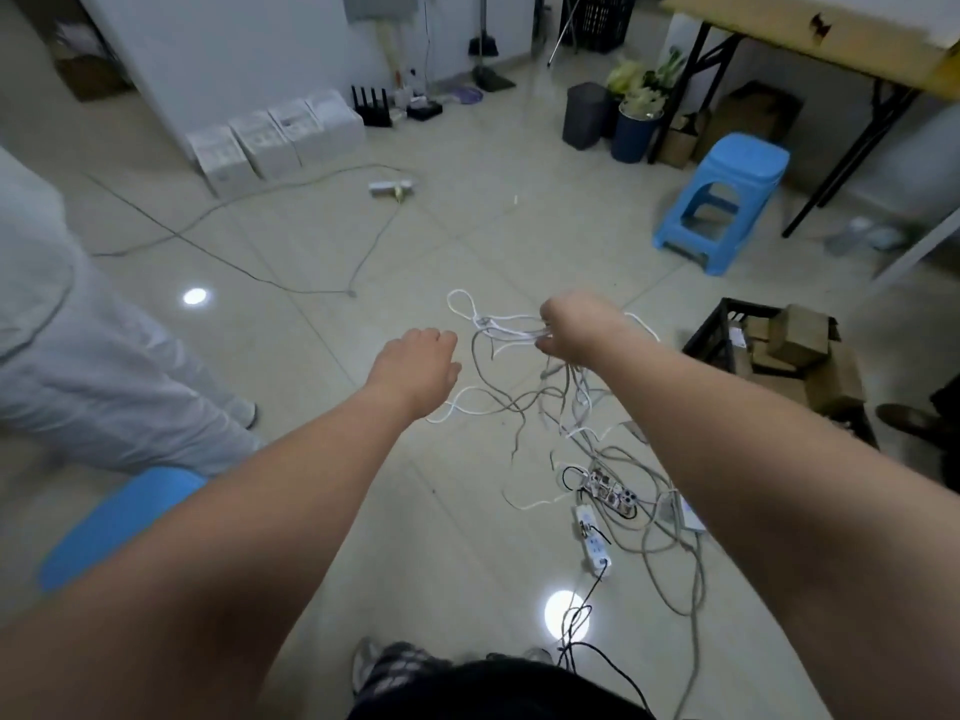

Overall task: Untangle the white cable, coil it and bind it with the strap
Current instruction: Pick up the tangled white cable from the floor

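My right hand [576, 327] is closed around a bunch of the white cable [498, 324], held up above the tiled floor. Loops of the cable stick out to the left of the fist, and tangled strands hang down from it toward the floor. My left hand [418, 368] hovers just left of the loops with fingers curled; its palm faces away, and I cannot see whether it touches a strand. I see no strap.
Power strips [597, 537] and grey cords [670, 563] lie on the floor under the tangle. A blue stool [727, 200] stands at the right, a black crate with boxes [769, 350] beside it. A person in grey [104, 376] stands at the left by a blue seat [114, 522].
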Demonstrator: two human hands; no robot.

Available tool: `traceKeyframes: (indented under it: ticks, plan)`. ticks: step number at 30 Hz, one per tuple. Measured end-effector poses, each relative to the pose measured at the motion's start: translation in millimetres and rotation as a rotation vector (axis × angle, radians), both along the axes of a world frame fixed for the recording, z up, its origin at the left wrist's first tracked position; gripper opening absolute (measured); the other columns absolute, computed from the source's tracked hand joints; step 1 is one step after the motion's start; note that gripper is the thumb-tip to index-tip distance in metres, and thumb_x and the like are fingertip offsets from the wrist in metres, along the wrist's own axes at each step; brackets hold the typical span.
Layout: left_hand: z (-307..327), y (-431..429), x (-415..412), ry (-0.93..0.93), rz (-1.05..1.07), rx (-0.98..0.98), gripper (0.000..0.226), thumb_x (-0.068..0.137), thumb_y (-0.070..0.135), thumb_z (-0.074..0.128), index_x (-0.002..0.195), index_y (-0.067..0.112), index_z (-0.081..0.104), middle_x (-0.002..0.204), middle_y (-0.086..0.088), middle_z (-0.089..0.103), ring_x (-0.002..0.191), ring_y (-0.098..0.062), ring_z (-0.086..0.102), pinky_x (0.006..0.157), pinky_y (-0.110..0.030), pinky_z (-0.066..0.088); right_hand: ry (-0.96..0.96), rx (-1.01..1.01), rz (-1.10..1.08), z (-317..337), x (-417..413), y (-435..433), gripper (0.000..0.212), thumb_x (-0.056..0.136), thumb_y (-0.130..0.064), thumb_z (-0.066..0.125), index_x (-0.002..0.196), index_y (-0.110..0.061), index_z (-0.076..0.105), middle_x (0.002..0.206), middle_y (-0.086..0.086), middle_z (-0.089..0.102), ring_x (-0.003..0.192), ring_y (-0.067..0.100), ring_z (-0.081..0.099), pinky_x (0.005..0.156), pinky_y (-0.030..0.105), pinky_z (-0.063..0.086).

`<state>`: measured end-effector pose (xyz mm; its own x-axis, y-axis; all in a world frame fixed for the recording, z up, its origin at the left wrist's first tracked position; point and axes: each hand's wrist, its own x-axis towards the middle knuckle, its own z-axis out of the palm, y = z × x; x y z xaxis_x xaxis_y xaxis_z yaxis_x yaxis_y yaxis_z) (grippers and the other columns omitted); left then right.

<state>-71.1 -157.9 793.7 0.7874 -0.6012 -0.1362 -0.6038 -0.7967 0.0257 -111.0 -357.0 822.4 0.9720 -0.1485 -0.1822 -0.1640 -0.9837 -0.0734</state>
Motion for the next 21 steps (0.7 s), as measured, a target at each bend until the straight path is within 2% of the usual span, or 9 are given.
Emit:
traceKeyframes:
  ticks: [4, 11, 16, 21]
  plan:
    - [10, -22, -7, -0.016, -0.002, 0.003, 0.039, 0.098, 0.032, 0.036, 0.129, 0.009, 0.043, 0.127, -0.012, 0.051, 0.115, -0.031, 0.046, 0.088, -0.040, 0.039, -0.035, -0.040, 0.016, 19, 0, -21, 0.024, 0.086, -0.023, 0.057, 0.100, -0.003, 0.059, 0.104, 0.021, 0.061, 0.098, 0.037, 0.057, 0.071, 0.030, 0.038]
    - [5, -46, 16, 0.006, 0.002, 0.030, 0.039, 0.098, 0.031, 0.036, 0.129, 0.009, 0.042, 0.126, -0.012, 0.051, 0.115, -0.031, 0.046, 0.088, -0.040, 0.039, -0.025, -0.048, -0.012, 15, 16, -53, 0.026, 0.087, -0.025, 0.057, 0.101, -0.003, 0.059, 0.104, 0.020, 0.061, 0.099, 0.036, 0.056, 0.072, 0.031, 0.040]
    - [-4, -71, 59, 0.038, -0.031, 0.019, 0.039, 0.098, 0.031, 0.036, 0.131, 0.009, 0.041, 0.128, -0.012, 0.050, 0.116, -0.031, 0.045, 0.089, -0.040, 0.039, -0.006, -0.033, -0.057, 2, 49, -76, 0.025, 0.086, -0.026, 0.056, 0.100, -0.005, 0.059, 0.101, 0.018, 0.061, 0.096, 0.035, 0.057, 0.071, 0.031, 0.040]
    - [-15, -101, 142, 0.038, -0.073, 0.035, 0.039, 0.099, 0.031, 0.035, 0.130, 0.009, 0.041, 0.127, -0.012, 0.050, 0.116, -0.031, 0.045, 0.089, -0.041, 0.039, 0.056, -0.038, -0.125, -18, 115, -106, 0.021, 0.085, -0.023, 0.056, 0.097, -0.005, 0.060, 0.101, 0.017, 0.061, 0.095, 0.036, 0.057, 0.070, 0.031, 0.039]
